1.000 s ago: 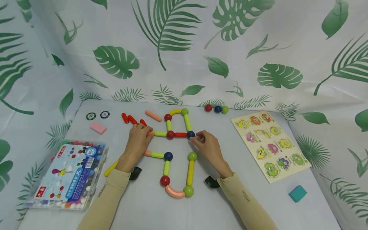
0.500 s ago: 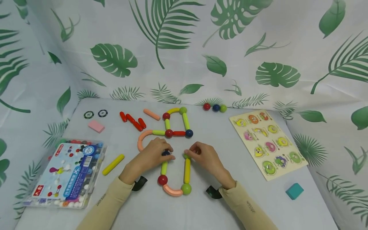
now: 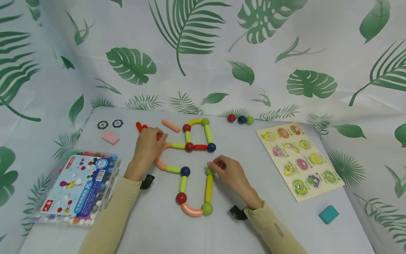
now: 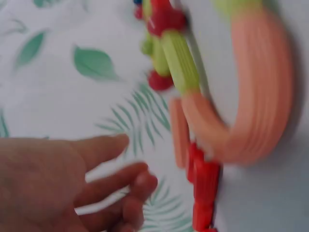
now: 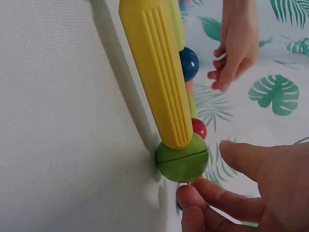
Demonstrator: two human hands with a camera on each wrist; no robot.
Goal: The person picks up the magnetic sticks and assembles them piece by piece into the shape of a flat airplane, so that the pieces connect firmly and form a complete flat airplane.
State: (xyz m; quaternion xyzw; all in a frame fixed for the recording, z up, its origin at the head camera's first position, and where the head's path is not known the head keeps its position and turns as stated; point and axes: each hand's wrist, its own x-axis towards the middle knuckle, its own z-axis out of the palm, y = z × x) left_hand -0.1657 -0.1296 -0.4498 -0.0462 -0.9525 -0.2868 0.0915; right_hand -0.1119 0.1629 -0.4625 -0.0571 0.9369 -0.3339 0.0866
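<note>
A chain of rods and balls lies on the table. My left hand (image 3: 148,146) is over the chain's left side, by the orange curved rod (image 3: 160,162) and covering most of the short red rods (image 3: 139,127). In the left wrist view its thumb and fingers stand apart with nothing between them. My right hand (image 3: 231,176) is at the green ball (image 5: 182,162) on the upper end of a straight yellow rod (image 5: 161,72). Its fingertips are right at the ball, while the thumb stands off from it. A blue ball (image 3: 185,171) sits across the gap, left of that green ball.
At left lies a clear box (image 3: 74,188) of small coloured balls, with a pink block (image 3: 110,137) and two round chips (image 3: 117,123) behind it. Three loose balls (image 3: 241,120) line the back. A fruit puzzle board (image 3: 299,160) and teal block (image 3: 328,214) are at right.
My left hand went from the chain's left side to the blue ball, then back up and left. My right hand came down from the upper blue ball to the green ball and stayed there.
</note>
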